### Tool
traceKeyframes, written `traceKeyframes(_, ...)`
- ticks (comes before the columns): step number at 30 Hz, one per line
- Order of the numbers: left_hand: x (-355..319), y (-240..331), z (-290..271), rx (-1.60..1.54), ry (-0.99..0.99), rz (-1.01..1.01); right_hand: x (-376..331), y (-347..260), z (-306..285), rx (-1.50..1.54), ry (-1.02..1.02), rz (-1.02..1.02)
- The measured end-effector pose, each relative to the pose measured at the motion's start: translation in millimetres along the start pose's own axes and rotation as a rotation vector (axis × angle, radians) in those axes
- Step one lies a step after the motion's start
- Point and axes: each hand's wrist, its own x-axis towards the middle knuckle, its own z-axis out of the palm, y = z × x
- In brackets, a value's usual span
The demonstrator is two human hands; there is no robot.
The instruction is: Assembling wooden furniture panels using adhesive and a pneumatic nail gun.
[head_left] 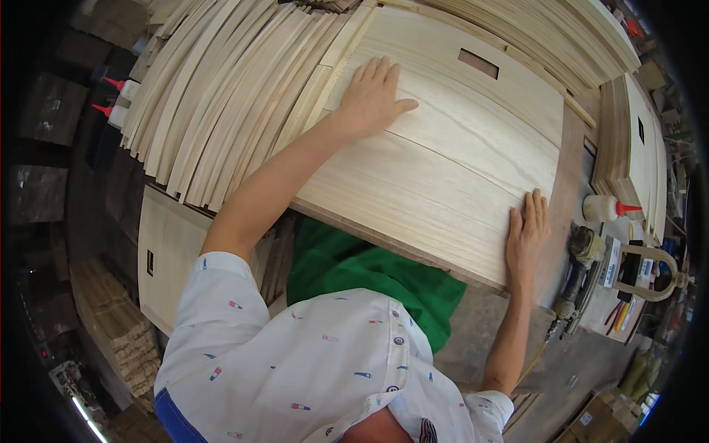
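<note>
Pale wooden boards lie flat and edge to edge on the bench, forming a panel (413, 199) with a visible seam across it. My left hand (373, 100) rests on the panel's upper left part, fingers apart and thumb out. At its lower right edge, my right hand (528, 232) lies with fingers stretched over the border. Neither hand has anything gripped. The far board has a rectangular slot (478, 63) cut through it. A light wooden strip (314, 103) runs along the panel's left side.
Thin wooden slats (236, 81) stand in a row at the left, and more are stacked at the far right. A red-tipped glue bottle (605, 208), a power tool (583, 251) and a clamp frame (657, 273) lie right. A slotted panel (170, 251) leans lower left.
</note>
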Motion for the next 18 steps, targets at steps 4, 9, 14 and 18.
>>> traceKeyframes(4,-34.5,-15.4,-20.3,0.107,-0.102,-0.161,2.6,-3.1,-2.1,0.006,-0.007,-0.014)
traceKeyframes(9,-71.6,-28.6,-29.3,0.109,-0.006,-0.037,-1.4,3.7,-3.5,-0.016,0.03,-0.014)
traceKeyframes(14,-63.9,-54.1,-45.2,0.306,0.012,-0.037,5.1,2.8,-2.6,0.058,0.102,-0.066)
traceKeyframes(18,-92.0,-34.9,-67.2,0.118,0.187,0.08,15.6,30.9,-26.0,0.3,0.232,0.191)
